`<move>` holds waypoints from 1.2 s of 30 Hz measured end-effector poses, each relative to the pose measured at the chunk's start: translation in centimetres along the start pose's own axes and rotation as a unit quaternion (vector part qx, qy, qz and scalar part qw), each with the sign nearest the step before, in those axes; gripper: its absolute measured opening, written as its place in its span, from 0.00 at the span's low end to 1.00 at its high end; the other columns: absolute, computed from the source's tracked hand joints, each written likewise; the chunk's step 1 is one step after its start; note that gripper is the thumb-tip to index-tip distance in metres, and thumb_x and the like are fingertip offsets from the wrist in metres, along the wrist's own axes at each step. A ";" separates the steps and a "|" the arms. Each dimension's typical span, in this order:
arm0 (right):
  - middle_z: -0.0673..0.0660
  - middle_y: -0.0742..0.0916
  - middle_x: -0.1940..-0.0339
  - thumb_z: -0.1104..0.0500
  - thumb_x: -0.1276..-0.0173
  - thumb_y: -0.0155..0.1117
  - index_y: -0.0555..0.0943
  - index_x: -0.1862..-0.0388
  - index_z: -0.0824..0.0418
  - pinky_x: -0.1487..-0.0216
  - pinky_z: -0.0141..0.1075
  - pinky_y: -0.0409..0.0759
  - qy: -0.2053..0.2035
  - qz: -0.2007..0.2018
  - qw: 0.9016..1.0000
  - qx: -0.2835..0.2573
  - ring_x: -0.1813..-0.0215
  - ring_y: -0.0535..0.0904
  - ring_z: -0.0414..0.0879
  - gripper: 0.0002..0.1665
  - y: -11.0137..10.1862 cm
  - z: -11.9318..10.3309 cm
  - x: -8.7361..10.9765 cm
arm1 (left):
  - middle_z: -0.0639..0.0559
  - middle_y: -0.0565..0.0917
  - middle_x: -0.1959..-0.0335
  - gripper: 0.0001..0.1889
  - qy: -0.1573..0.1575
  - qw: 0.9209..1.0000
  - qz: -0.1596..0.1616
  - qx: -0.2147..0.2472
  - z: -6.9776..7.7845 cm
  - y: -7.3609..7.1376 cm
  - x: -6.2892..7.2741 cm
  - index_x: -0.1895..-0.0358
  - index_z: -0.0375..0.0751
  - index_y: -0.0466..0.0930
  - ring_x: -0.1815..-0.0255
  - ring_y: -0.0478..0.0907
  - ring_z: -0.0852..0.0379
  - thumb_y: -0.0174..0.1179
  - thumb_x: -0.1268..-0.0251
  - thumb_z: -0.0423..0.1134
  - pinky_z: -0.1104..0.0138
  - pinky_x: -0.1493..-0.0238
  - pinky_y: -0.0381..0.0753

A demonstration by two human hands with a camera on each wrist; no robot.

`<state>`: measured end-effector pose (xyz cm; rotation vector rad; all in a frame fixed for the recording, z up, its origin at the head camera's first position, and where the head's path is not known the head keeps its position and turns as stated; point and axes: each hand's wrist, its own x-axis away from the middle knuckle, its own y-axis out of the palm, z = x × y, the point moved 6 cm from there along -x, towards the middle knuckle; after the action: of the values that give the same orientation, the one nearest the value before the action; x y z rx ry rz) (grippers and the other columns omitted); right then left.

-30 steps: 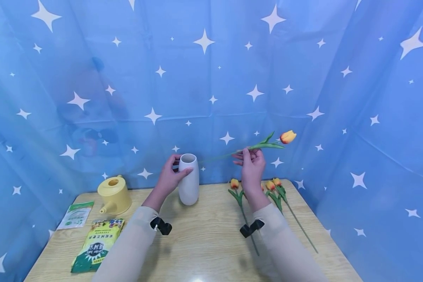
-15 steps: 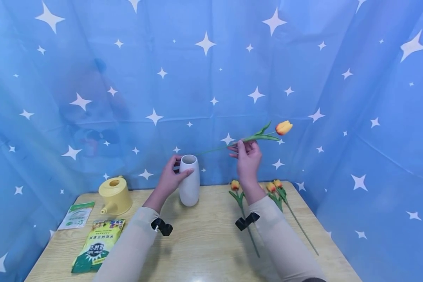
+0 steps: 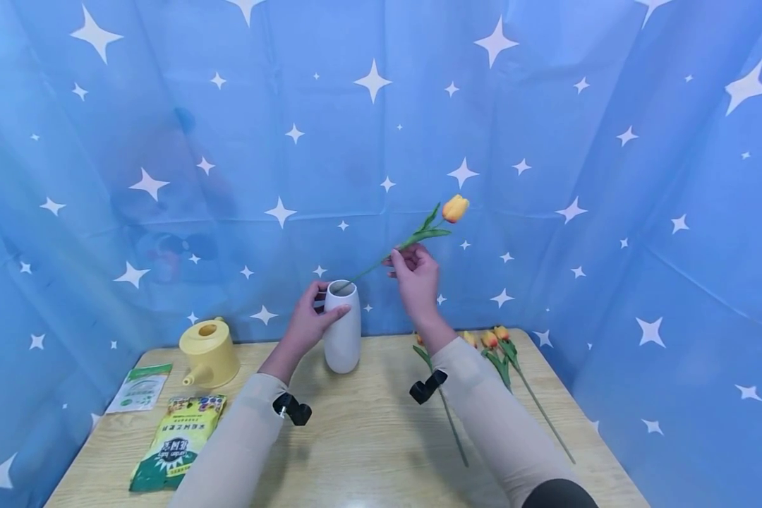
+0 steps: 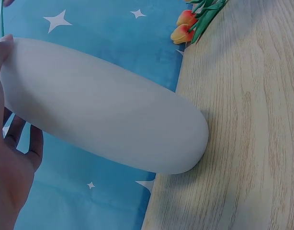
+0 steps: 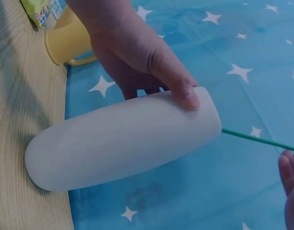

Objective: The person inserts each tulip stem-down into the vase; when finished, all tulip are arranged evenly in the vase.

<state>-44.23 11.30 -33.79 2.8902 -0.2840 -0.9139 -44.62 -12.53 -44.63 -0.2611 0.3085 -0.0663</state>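
My left hand (image 3: 309, 310) grips a white vase (image 3: 343, 342) near its mouth, thumb on the front and fingers behind. The vase stands upright at the back of the table, as the left wrist view of the vase (image 4: 108, 105) also shows. My right hand (image 3: 417, 279) pinches the green stem of an orange-yellow tulip (image 3: 455, 209) just below its leaves. That tulip slants down to the left, and its stem's lower end is inside the vase's mouth. In the right wrist view, the green stem (image 5: 257, 139) runs from the rim to my right fingers.
Several more tulips (image 3: 490, 340) lie on the wooden table (image 3: 368, 437) at the right, partly hidden by my right forearm. At the left are a yellow watering can (image 3: 209, 356), a yellow-green bag (image 3: 178, 444) and a white-green packet (image 3: 141, 388). A blue star-patterned curtain (image 3: 330, 169) hangs behind.
My right hand has moved left and up, tilting the tulip steeper. The stem's end has gone from behind the vase into its mouth. My left hand keeps its grip on the vase.
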 end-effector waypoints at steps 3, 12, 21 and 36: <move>0.72 0.90 0.56 0.67 0.20 0.70 0.84 0.51 0.73 0.59 0.37 0.92 -0.003 -0.014 1.000 0.015 0.61 0.91 0.40 0.08 1.2 0.2 -0.1 | 0.47 0.77 0.31 0.32 0.002 1.000 0.001 0.002 0.1 -0.1 0.0 0.29 0.55 0.74 0.31 0.78 0.37 0.76 0.29 0.60 0.38 0.33 0.82; 0.61 0.91 0.61 0.65 0.21 0.73 0.87 0.54 0.69 0.59 0.35 0.91 -0.009 -0.058 0.995 0.075 0.60 0.91 0.47 0.06 3.9 1.3 0.2 | 0.48 0.78 0.32 0.34 -0.001 1.000 0.001 0.001 0.0 -0.1 0.2 0.29 0.56 0.74 0.31 0.78 0.38 0.76 0.30 0.62 0.38 0.33 0.82; 0.61 0.92 0.59 0.67 0.24 0.75 0.89 0.53 0.66 0.52 0.44 0.90 -0.025 -0.089 0.982 0.162 0.56 0.89 0.54 0.05 5.5 2.3 0.4 | 0.44 0.78 0.31 0.33 0.015 1.000 -0.004 0.022 0.1 0.0 -0.1 0.28 0.50 0.74 0.29 0.77 0.37 0.76 0.28 0.57 0.38 0.31 0.79; 0.58 0.92 0.57 0.66 0.24 0.76 0.91 0.51 0.65 0.50 0.46 0.89 0.002 -0.154 0.963 0.222 0.53 0.86 0.53 0.06 6.7 4.5 1.4 | 0.45 0.79 0.30 0.34 0.012 1.000 -0.002 0.007 0.2 -0.1 -0.1 0.30 0.50 0.74 0.26 0.75 0.38 0.77 0.30 0.59 0.39 0.27 0.78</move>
<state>-46.70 4.27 -37.24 3.4209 -0.0368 -0.9983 -44.68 -12.57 -44.35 -0.2480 0.3318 -0.0746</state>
